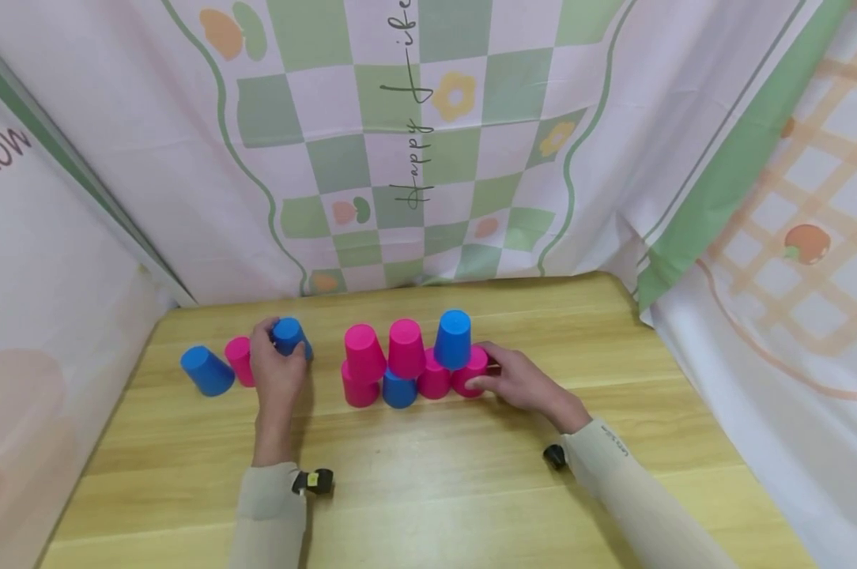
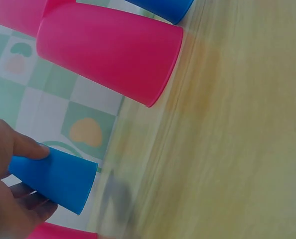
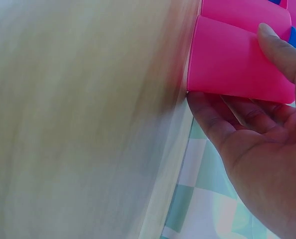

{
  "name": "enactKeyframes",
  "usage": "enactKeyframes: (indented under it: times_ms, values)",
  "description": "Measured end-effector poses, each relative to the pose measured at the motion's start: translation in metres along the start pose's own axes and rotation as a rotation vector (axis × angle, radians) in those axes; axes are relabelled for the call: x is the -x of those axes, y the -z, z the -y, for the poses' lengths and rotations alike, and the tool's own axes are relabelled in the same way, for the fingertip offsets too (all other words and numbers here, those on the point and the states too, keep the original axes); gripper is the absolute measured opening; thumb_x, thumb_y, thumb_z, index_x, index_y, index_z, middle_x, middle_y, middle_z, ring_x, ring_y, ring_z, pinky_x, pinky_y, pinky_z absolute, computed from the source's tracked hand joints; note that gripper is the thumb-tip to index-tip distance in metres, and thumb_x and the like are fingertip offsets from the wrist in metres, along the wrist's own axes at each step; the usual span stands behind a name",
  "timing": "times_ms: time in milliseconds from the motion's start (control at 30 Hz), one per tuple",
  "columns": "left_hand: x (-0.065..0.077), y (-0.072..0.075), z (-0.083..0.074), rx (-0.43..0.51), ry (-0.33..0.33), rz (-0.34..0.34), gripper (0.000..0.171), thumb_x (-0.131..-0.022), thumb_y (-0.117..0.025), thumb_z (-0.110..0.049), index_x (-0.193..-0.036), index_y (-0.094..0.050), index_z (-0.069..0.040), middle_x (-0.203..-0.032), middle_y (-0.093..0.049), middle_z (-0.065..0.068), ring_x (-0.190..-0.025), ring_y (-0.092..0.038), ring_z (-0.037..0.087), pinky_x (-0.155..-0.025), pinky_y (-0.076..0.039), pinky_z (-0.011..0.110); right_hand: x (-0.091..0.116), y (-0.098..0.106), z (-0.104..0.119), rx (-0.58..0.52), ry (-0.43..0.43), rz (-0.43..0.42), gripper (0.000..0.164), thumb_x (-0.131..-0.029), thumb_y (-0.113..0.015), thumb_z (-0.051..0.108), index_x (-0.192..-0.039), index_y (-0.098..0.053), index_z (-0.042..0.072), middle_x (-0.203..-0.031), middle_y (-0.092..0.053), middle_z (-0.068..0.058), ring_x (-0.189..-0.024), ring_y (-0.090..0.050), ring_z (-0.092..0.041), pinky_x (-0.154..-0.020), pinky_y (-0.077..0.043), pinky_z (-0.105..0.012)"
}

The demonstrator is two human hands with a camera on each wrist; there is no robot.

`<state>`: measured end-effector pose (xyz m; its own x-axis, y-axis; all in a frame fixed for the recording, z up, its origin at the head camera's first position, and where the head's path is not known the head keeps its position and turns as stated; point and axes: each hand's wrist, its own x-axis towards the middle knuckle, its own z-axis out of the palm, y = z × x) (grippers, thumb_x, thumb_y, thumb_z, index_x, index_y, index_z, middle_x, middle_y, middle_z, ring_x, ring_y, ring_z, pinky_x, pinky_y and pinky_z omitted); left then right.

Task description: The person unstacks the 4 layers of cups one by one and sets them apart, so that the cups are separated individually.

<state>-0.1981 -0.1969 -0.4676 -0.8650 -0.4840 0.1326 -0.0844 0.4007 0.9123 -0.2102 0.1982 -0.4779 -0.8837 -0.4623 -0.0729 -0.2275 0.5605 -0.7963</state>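
In the head view my left hand (image 1: 279,367) holds a blue cup (image 1: 290,335), upside down, left of the stack. The left wrist view shows the thumb and fingers round this blue cup (image 2: 58,181); whether its rim touches the table is unclear. My right hand (image 1: 524,379) grips the rightmost pink cup (image 1: 470,373) of the bottom row, thumb in front and fingers behind that pink cup (image 3: 237,62). Beside it in the bottom row stand a pink cup (image 1: 434,379), a blue cup (image 1: 400,389) and another pink cup (image 1: 360,387).
On the upper row, two pink cups (image 1: 364,356) and a blue cup (image 1: 453,340) sit upside down across the lower ones. Left of my left hand stand a pink cup (image 1: 239,359) and a blue cup (image 1: 207,370). A printed curtain (image 1: 457,182) hangs behind the wooden table (image 1: 428,490).
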Motion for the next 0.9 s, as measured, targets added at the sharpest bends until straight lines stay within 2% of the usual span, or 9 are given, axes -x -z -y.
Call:
enactKeyframes:
  times_ms: [367, 900]
  values:
    - [-0.0008, 0.0008, 0.0036, -0.026, 0.071, -0.006, 0.057, -0.098, -0.064, 0.001, -0.15, -0.042, 0.003, -0.155, -0.045, 0.025, -0.151, -0.04, 0.041, -0.127, -0.031, 0.056, 0.0002, -0.0001, -0.0001, 0.008, 0.006, -0.005, 0.057, -0.095, -0.079, 0.032, -0.145, -0.057, 0.014, -0.129, -0.07, -0.004, -0.119, -0.067, -0.025, -0.102, -0.058, -0.045]
    - [-0.0004, -0.0008, 0.007, -0.078, 0.09, -0.002, 0.059, -0.101, -0.062, -0.004, -0.154, -0.036, 0.0, -0.158, -0.042, 0.025, -0.152, -0.037, 0.041, -0.127, -0.029, 0.058, 0.0008, 0.0, -0.0004, 0.012, -0.012, 0.001, 0.058, -0.096, -0.078, 0.034, -0.147, -0.056, 0.017, -0.13, -0.07, -0.003, -0.119, -0.066, -0.025, -0.102, -0.058, -0.046]
